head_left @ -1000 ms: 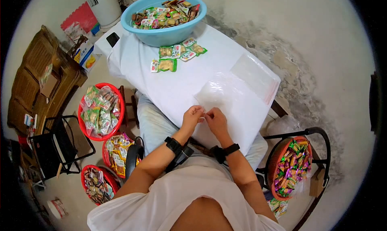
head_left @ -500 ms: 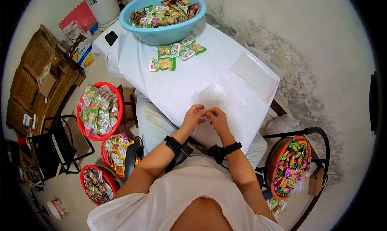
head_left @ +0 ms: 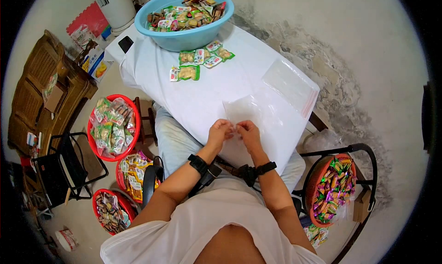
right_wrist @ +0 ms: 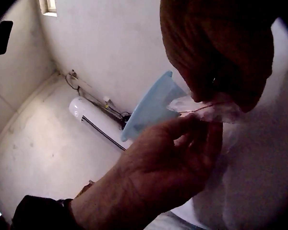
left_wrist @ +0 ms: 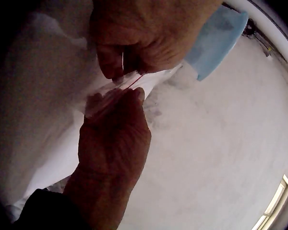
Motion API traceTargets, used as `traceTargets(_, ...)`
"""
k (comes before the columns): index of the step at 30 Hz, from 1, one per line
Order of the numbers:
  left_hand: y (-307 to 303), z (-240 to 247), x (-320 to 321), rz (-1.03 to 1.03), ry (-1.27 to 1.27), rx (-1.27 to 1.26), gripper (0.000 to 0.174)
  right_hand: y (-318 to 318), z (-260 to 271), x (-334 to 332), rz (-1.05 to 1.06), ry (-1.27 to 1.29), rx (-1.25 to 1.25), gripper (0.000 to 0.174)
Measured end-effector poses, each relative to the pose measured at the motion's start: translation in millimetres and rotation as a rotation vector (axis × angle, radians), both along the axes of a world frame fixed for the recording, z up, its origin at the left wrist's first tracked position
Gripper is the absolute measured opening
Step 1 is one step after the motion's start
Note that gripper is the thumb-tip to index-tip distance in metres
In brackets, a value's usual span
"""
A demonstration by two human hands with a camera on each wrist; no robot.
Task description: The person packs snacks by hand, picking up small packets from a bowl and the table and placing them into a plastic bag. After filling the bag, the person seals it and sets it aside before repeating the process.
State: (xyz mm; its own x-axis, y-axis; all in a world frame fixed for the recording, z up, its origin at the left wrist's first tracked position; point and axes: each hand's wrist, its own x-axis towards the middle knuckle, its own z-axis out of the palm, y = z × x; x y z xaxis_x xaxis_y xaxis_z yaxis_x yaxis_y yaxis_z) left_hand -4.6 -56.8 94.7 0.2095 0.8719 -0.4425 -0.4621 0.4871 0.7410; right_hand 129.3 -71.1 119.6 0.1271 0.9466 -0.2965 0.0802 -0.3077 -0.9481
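Observation:
Between both hands is a clear plastic bag (head_left: 246, 108), its far part spread over the white-covered table. My left hand (head_left: 220, 132) pinches one side of the bag's near edge with thumb and fingers. The right hand (head_left: 249, 134) pinches the same edge just beside it, fingertips a small gap apart. In the left wrist view a thin red line runs along the plastic (left_wrist: 105, 96) between the two hands. The right wrist view shows the same crumpled edge (right_wrist: 221, 111) under the fingertips. Beyond the hands lie several green-and-white snack packets (head_left: 188, 73).
A light blue basin (head_left: 184, 42) full of packets stands at the table's far end. Flat clear bags (head_left: 290, 86) lie at the right edge. Red baskets (head_left: 90, 135) of packets stand at left, and a basket of wrapped sweets (head_left: 334, 190) at right. A phone (head_left: 125, 44) lies far left.
The fingertips, touching half a second ago, have drawn slightly apart at the bag's edge. The bag's far part has shifted and spread a little over the table.

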Motion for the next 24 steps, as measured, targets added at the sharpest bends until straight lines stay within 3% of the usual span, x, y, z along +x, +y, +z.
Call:
traceTargets(1, 0.7, -1.4, -0.9, 0.019, -0.023, 0.001, 0.005, 0.9, -3.7, 0.6, -0.001, 0.000, 0.000, 0.011)
traceTargets(3, 1.1, -0.3, -0.5, 0.038, -0.045, 0.002, 0.005, 3.0, -3.9, -0.7, -0.073, -0.301, 0.308, 0.011)
traceTargets(4, 0.8, 2.7, 0.2, 0.061, -0.045, -0.027, 0.004, 3.5, 1.0, -0.6, -0.073, -0.301, 0.309, 0.011)
traceTargets(6, 1.6, -1.6, -0.9, 0.085, -0.045, -0.055, 0.004, 4.5, 16.9, 1.0, -0.086, -0.641, 0.466, 0.009)
traceTargets(9, -0.8, -14.7, -5.2, -0.002, -0.034, -0.023, 0.005, 7.1, 33.1, 3.0, -0.037, -0.821, 0.603, 0.007)
traceTargets(11, -8.1, -3.9, -4.3, 0.061, 0.374, 0.163, 0.011, 8.2, 39.0, 3.7, -0.006, -0.890, 0.617, 0.006)
traceTargets(12, -10.6, 13.3, -5.8, 0.062, 0.374, 0.167, 0.011, 9.5, 40.8, 4.9, 0.024, -0.961, 0.629, 0.005)
traceTargets(14, -11.8, 47.3, -13.4, 0.359, 1.159, 1.199, 0.022, 10.1, 39.9, 7.2, 0.070, -0.993, 0.624, 0.005)
traceTargets(15, -5.3, 47.5, -19.0, 0.047, 1.128, 1.268, 0.024, 10.3, 39.7, 5.7, 0.121, -1.022, 0.614, 0.005)
traceTargets(16, 0.1, 47.7, -18.5, 0.057, 1.141, 1.261, 0.024, 9.5, 39.6, 3.7, 0.132, -1.014, 0.624, 0.005)
traceTargets(18, 14.2, 51.7, -8.6, -0.201, 1.391, 1.560, 0.014, 8.0, 41.1, 1.2, 0.216, -1.065, 0.522, 0.009)
traceTargets(19, 20.1, 45.6, -6.6, -0.473, 1.477, 1.395, 0.015, 6.9, 40.0, 1.2, 0.221, -1.062, 0.533, 0.009)
traceTargets(20, 25.4, 44.8, -3.1, -0.464, 1.487, 1.395, 0.015, 6.3, 38.0, 1.4, 0.186, -1.046, 0.583, 0.011)
traceTargets(22, 33.0, 43.6, 5.7, -0.843, 1.430, 0.974, 0.013, 7.7, 39.3, 2.6, 0.150, -1.025, 0.634, 0.013)
traceTargets(24, 48.0, 21.2, 12.6, -0.803, 1.359, 1.077, 0.018, 8.7, 44.3, 4.6, 0.153, -1.052, 0.759, 0.016)
